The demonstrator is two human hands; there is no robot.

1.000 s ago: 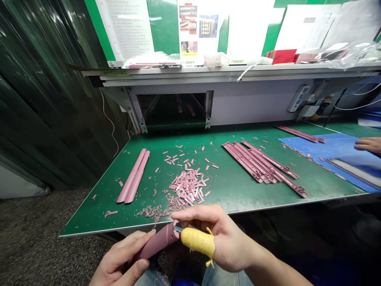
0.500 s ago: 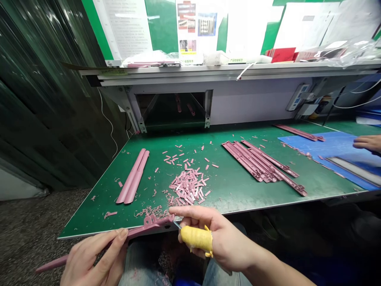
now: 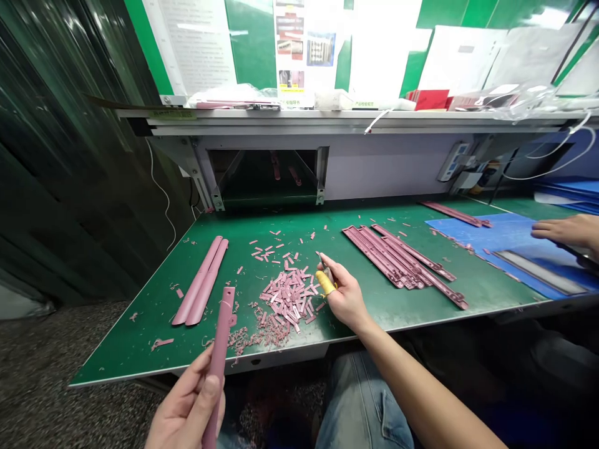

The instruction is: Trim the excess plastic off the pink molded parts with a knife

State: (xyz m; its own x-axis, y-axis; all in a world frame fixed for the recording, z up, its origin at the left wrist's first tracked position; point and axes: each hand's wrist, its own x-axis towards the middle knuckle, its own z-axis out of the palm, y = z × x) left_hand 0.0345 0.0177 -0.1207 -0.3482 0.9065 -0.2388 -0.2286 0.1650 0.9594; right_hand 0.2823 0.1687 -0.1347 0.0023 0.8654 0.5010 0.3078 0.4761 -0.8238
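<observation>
My left hand (image 3: 191,399) is closed around a long pink plastic strip (image 3: 219,349), held upright in front of the table's near edge. A small tab sticks out from the strip's side near its top. Over the table, to the right of the pile of pink pieces, my right hand (image 3: 345,293) is closed on a thin metal-tipped hand tool (image 3: 321,262); most of the tool is hidden by the fingers. Yellow wrapping (image 3: 326,283) covers the thumb of that hand. The tool's tip is apart from the strip.
Small pink offcuts (image 3: 287,293) and curly shavings (image 3: 269,333) lie mid-table. Two pink strips (image 3: 201,280) lie at left, several more (image 3: 397,255) at right. Another person's hand (image 3: 568,231) is over a blue mat (image 3: 510,231). A shelf (image 3: 346,121) spans the back.
My left hand has turned the pink strip from nearly level to upright. My right hand has moved up and away from the strip's end, over the table, still with the tool.
</observation>
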